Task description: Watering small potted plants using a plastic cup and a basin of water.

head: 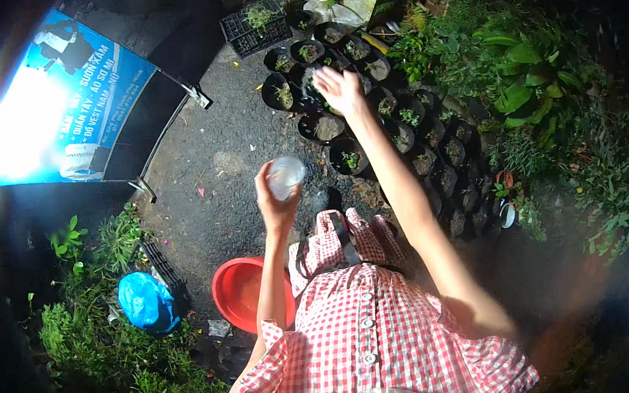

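My left hand (278, 212) is wrapped around a clear plastic cup (287, 177), held above the pavement in front of me. What the cup holds is hard to make out. Farther out, my right hand (339, 88) reaches over a cluster of black plant pots, blurred by motion. Its fingers are stretched out with the thumb apart, and I see nothing gripped in it. A pot with a small green plant (283, 95) stands left of that hand. Nearer me are a pot of pale soil (326, 127) and another with a seedling (351, 160).
A red plastic basin (239, 294) sits beneath my left forearm. Black seedling trays (255, 31) lie beyond the pots. Leafy plants (520, 57) border the right side. At left are a blue plastic bag (146, 302) and a blue printed banner (122, 84) on a metal frame.
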Action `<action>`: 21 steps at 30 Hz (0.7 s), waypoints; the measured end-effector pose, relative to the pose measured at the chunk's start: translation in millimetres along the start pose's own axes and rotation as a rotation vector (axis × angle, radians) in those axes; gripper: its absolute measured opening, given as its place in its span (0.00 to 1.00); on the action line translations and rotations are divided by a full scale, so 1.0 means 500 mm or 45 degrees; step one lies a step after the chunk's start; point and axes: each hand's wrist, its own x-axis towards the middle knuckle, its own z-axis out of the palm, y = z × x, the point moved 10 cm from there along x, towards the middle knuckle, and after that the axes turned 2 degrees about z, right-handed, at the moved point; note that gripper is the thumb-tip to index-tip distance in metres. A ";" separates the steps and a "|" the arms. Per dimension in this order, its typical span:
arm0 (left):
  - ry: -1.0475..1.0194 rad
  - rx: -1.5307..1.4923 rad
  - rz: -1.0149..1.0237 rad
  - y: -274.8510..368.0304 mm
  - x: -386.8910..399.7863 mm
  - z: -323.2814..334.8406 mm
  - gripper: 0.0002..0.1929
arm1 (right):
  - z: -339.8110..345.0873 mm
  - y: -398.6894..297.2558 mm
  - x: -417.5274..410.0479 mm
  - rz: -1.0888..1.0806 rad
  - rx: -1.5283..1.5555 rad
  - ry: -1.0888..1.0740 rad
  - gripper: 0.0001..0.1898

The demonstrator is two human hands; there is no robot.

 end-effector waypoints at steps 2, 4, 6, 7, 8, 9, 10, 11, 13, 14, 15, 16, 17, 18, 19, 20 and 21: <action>0.062 -0.007 -0.016 -0.023 0.017 -0.065 0.34 | 0.080 -0.017 0.034 0.028 -0.038 -0.027 0.28; 0.086 -0.072 -0.065 -0.047 0.036 -0.103 0.34 | 0.103 -0.022 0.048 0.028 -0.129 0.002 0.28; 0.086 -0.022 -0.099 -0.057 0.050 -0.126 0.33 | 0.060 -0.013 0.041 0.066 -0.164 0.059 0.29; 0.088 -0.051 -0.088 -0.057 0.055 -0.130 0.33 | 0.018 -0.005 0.033 0.081 -0.246 0.101 0.29; 0.100 -0.079 -0.091 -0.059 0.057 -0.132 0.33 | -0.047 0.004 0.024 0.125 -0.226 0.196 0.29; 0.100 -0.094 -0.110 -0.063 0.058 -0.128 0.34 | -0.115 0.007 0.010 0.151 -0.239 0.245 0.30; 0.096 -0.111 -0.090 -0.061 0.059 -0.121 0.34 | -0.201 0.004 -0.009 0.158 -0.274 0.373 0.30; 0.087 -0.175 -0.107 -0.064 0.060 -0.110 0.34 | -0.284 -0.006 -0.029 0.142 -0.331 0.503 0.29; 0.064 -0.243 -0.123 -0.067 0.063 -0.090 0.34 | -0.440 -0.038 -0.082 0.081 -0.470 0.887 0.27; 0.025 -0.234 -0.076 -0.057 0.067 -0.073 0.34 | -0.489 -0.059 -0.104 0.066 -0.492 0.974 0.26; -0.031 -0.199 -0.077 -0.053 0.071 -0.054 0.34 | -0.515 -0.080 -0.120 -0.002 -0.516 0.999 0.26; -0.077 -0.237 -0.066 -0.044 0.074 -0.034 0.35 | -0.518 -0.098 -0.129 -0.095 -0.520 0.969 0.25; -0.117 -0.213 -0.017 -0.027 0.075 -0.020 0.35 | -0.499 -0.112 -0.132 -0.163 -0.526 0.870 0.25; -0.135 -0.227 0.060 -0.003 0.075 -0.007 0.34 | -0.465 -0.120 -0.131 -0.193 -0.536 0.748 0.25; -0.179 -0.196 0.077 0.012 0.076 0.010 0.33 | -0.418 -0.115 -0.133 -0.193 -0.539 0.613 0.24; -0.219 -0.207 0.147 0.039 0.075 0.029 0.35 | -0.355 -0.111 -0.130 -0.194 -0.568 0.424 0.25; -0.209 -0.204 0.192 0.062 0.075 0.039 0.35 | -0.286 -0.105 -0.134 -0.198 -0.586 0.227 0.25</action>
